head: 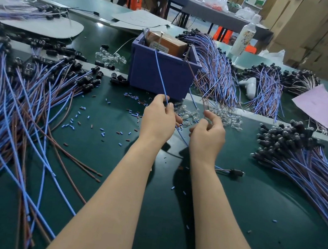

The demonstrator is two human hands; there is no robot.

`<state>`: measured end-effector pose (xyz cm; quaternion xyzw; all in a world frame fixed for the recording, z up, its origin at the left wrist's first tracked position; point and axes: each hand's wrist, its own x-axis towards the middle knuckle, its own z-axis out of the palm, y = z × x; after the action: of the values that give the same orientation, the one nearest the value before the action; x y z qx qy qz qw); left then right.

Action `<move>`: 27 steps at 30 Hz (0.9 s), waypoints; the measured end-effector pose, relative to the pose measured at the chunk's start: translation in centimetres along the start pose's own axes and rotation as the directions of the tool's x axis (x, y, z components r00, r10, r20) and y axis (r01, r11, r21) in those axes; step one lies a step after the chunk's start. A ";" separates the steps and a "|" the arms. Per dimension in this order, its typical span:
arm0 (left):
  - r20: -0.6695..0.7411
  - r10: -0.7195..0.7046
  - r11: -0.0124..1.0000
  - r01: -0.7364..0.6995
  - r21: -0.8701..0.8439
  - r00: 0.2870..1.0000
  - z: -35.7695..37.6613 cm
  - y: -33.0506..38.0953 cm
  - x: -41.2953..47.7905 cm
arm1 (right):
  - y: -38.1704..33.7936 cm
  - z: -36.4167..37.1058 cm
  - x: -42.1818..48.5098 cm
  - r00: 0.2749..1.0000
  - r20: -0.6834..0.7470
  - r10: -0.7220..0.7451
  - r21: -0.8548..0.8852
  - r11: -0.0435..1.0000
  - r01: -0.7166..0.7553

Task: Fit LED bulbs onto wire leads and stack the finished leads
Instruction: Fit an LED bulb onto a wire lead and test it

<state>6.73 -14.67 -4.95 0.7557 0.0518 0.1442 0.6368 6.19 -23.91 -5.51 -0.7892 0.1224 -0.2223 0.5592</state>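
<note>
Green worktable [220, 211] is lying under both hands: left hand [157, 123] is pinching a blue wire [159, 71], right hand [208, 137] is pinching a brown wire [195, 86], just above clear LED bulbs [191, 115] before a purple bin [159, 73].

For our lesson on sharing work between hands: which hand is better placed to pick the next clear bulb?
Right, probably. The left hand pinches the blue wire; the right hand hovers beside the clear bulbs, though it may be pinching a brown wire.
</note>
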 end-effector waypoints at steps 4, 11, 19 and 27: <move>0.008 0.001 1.000 -0.001 -0.011 1.000 0.0 0.1 0.0 | -0.1 0.0 -0.1 1.000 0.006 -0.025 0.003 1.000 0.025; 0.026 -0.008 1.000 0.008 -0.013 1.000 -0.1 0.1 0.0 | -0.1 -0.1 -0.2 0.999 0.015 -0.029 0.022 0.999 0.028; 0.021 0.006 1.000 -0.005 -0.012 1.000 -0.2 0.2 -0.2 | -0.1 -0.2 -0.1 1.000 0.008 -0.026 0.021 0.999 0.026; 0.002 0.001 1.000 -0.001 -0.016 1.000 -0.1 0.2 -0.2 | 0.0 -0.1 0.1 0.998 -0.031 0.055 0.103 0.993 -0.051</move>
<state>6.51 -14.70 -4.74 0.7506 0.0495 0.1440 0.6429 6.27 -24.05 -5.43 -0.7523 0.1412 -0.2265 0.6024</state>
